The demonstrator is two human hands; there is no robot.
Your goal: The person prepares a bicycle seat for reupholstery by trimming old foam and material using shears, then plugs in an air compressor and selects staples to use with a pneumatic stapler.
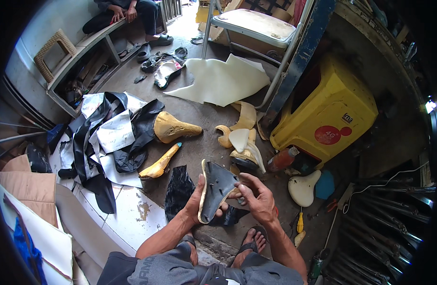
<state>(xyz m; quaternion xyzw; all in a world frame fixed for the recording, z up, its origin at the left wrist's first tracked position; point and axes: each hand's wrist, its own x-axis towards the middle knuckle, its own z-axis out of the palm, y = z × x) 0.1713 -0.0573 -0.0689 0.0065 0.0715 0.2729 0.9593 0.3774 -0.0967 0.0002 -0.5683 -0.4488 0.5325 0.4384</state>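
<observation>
Between my hands is a bicycle saddle (214, 194), its black underside turned up and a pale cream edge showing around it. My left hand (195, 199) is closed around its left side, thumb along the edge. On the other side, my right hand (257, 198) pinches the saddle's right edge with thumb and fingers; the fingertips are partly hidden. Crinkled black sheet material (176, 191) lies on the floor below the saddle. Farther off are a wide yellow saddle pad (174, 127) and a narrow yellow one (161, 162).
Black and white scraps (116, 135) heap at the left. A cream foam sheet (218, 80) and foam offcuts (244, 137) lie ahead. At the right are a yellow plastic stool (335, 104), a cream saddle (304, 186) and a yellow-handled screwdriver (300, 222). Another person (126, 14) sits far left.
</observation>
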